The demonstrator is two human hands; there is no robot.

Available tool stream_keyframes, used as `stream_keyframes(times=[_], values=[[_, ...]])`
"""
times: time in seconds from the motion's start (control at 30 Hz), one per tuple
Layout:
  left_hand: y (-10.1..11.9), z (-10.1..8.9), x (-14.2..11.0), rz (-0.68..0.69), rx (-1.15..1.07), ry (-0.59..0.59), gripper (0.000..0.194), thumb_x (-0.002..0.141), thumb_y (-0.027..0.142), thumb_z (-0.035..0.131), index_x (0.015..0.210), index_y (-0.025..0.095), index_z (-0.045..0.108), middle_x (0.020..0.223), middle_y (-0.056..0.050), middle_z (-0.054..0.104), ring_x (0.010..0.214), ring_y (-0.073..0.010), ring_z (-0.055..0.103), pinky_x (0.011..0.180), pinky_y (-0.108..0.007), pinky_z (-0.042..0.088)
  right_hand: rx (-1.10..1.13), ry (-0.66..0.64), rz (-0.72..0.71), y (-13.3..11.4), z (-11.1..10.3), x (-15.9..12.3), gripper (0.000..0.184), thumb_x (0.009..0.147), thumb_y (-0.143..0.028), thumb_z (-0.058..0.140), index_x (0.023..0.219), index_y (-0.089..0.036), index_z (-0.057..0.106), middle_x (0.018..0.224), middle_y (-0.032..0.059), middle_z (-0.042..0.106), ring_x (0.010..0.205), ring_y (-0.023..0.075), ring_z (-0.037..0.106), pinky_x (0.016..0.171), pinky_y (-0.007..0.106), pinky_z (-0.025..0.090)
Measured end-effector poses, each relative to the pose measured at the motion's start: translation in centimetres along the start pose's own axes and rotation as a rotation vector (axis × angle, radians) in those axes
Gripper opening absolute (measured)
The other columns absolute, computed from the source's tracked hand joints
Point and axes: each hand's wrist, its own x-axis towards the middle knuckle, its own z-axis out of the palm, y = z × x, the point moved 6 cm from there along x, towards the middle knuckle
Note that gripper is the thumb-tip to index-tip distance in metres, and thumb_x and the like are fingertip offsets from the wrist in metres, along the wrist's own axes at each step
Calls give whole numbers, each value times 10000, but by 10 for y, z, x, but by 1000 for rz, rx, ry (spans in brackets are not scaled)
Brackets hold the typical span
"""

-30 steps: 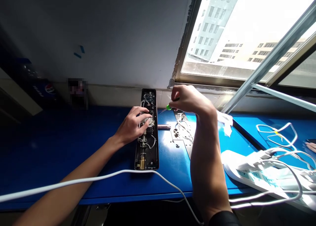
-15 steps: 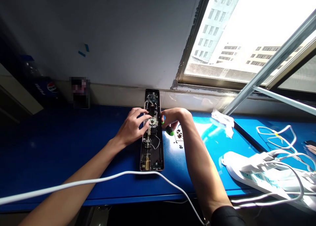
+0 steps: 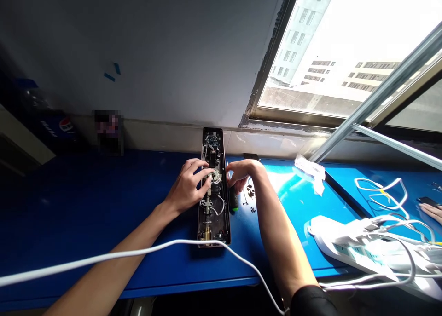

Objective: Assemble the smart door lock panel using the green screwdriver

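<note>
As an open left hand (image 3: 188, 189) rests on a black electronic lock housing (image 3: 224, 215), right hand (image 3: 244, 174) curled at a green-handled screwdriver (image 3: 234, 202) — grip unclear

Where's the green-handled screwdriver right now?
The screwdriver lies under the right hand in the head view, beside the right edge of the opened door lock.

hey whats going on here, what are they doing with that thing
A person is working on an opened electronic door lock lying on a blue workbench. Their left hand rests on a round metal part among the lock's wiring. Their right hand is just beside the lock, apparently holding a green-and-black screwdriver. A metal plate and small dark parts lie nearby, with a white power strip further right.
</note>
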Motion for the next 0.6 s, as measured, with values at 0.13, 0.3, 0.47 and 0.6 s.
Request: stream_keyframes(times=[0.13, 0.3, 0.47, 0.6], values=[[1, 0, 1, -20, -28, 9, 227, 995, 194, 608, 1182, 192, 736, 1224, -101, 663, 1240, -286, 547, 1096, -498, 509, -3, -89, 3, 5, 2, 1, 396, 1000, -384, 670, 1335, -179, 619, 1328, 102, 656, 1119, 240, 686, 939, 458, 605], [-2, -3, 1, -64, -68, 54, 211, 988, 177, 618, 1162, 197, 735, 1212, -94, 665, 1227, -277, 563, 1089, -503, 516, -8, -141, 4, 7, 4, 2, 396, 999, -382, 671, 1336, -179, 618, 1327, 102, 657, 1119, 240, 686, 940, 459, 604], [-3, -1, -1, -101, -97, 43, 217, 986, 174, 617, 1160, 221, 739, 1214, -80, 673, 1225, -274, 565, 1074, -505, 526, 13, -146, -37, 8, -1, 3, 323, 973, -325, 713, 1247, -163, 658, 1158, 79, 727, 978, 209, 737, 853, 399, 633], [0, 0, -1, -113, -108, 34, 233, 984, 168, 620, 1177, 230, 734, 1233, -80, 668, 1252, -282, 548, 1083, -519, 522, 78, -96, -101, 8, -11, -6, 217, 893, -149, 755, 1094, -185, 682, 862, 27, 780, 748, 195, 793, 745, 329, 653]])
